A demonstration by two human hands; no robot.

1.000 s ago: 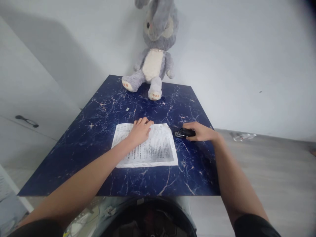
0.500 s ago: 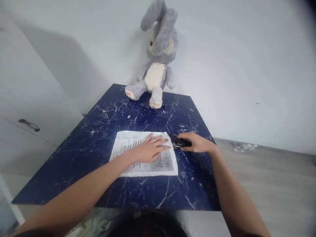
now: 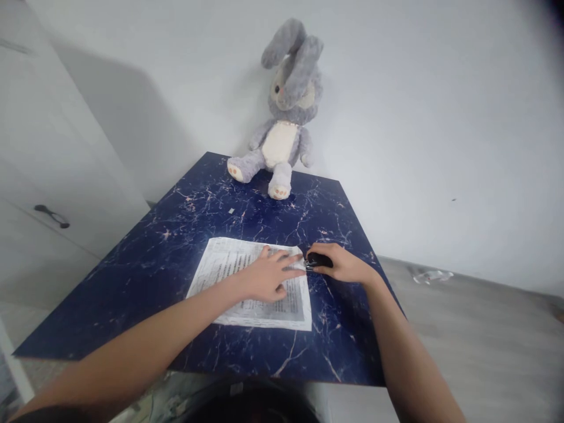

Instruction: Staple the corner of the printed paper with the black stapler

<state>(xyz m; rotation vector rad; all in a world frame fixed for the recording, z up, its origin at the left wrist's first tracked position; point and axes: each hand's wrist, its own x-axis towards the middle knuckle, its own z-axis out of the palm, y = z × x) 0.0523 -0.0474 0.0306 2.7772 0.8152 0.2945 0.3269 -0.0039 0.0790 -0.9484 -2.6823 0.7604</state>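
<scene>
One head-worn view, looking forward and down.
It sits close above the near edge of the blue table (image 3: 145,258), facing the white wall (image 3: 418,117) beyond.

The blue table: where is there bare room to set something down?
Bare: the table left of the printed sheet, and the near strip before it. Between plush rabbit and sheet lies only a small white scrap. Crowded: the sheet's far right corner, where left hand, right hand and black stapler meet.
</scene>
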